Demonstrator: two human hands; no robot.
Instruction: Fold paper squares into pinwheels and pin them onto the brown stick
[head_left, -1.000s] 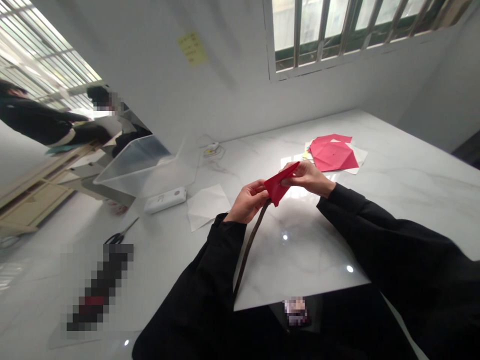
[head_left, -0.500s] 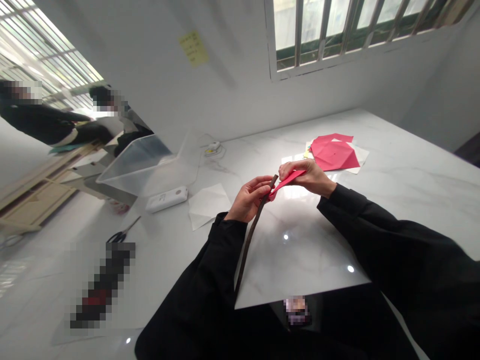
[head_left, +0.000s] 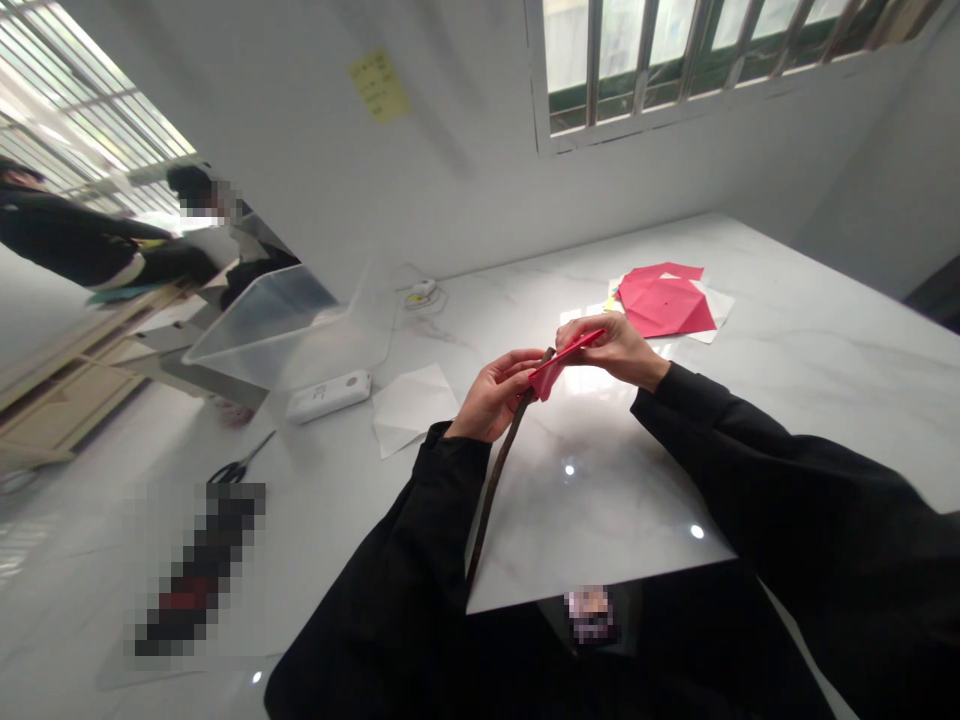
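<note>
Near its upper end, a thin dark brown stick is pinched by my left hand. The stick slants down along my left sleeve toward the table's front edge. A narrow piece of red paper lies across the stick's top, under my left fingertips. My right hand is closed on the other end of that red paper, up and to the right of the stick. Whether the paper is fixed to the stick I cannot tell.
Red paper sheets lie over white ones at the back right. White paper, a white oblong device, scissors and a clear plastic bin are to the left. Two people sit at far left.
The red paper has turned over the stick's top and now covers part of it, with a flap hanging below. My right hand has tilted slightly; my left keeps its pinch.
</note>
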